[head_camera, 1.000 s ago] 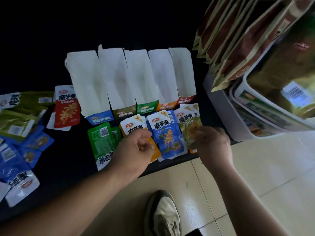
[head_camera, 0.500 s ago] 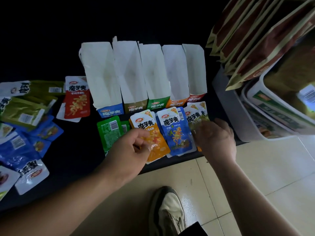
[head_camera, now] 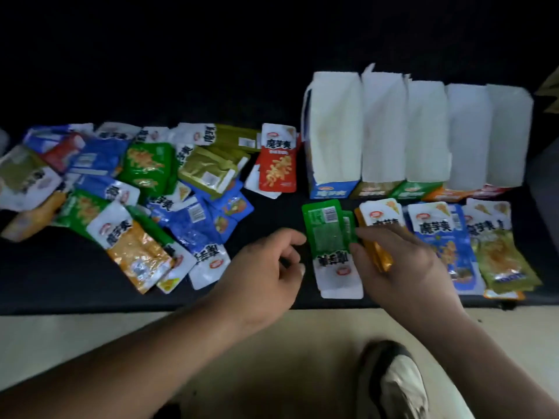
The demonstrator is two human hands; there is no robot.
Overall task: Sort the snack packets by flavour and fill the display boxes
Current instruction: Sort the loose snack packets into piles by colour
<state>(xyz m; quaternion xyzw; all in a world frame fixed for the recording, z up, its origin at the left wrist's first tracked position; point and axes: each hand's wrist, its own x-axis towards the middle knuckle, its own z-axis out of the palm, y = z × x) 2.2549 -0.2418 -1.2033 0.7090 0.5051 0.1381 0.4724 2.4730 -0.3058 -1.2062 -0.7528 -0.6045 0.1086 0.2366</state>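
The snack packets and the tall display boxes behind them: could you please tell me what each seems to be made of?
Snack packets: thin glossy film, probably plastic, perhaps foil-lined; they crinkle and catch bright glints. Display boxes: likely thin card, matt white on the raised flaps with printed coloured fronts; the top edges look ragged and creased.

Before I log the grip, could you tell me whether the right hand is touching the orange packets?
Touching. In the head view the right hand curls its fingers over the orange packets, with no gap between them.
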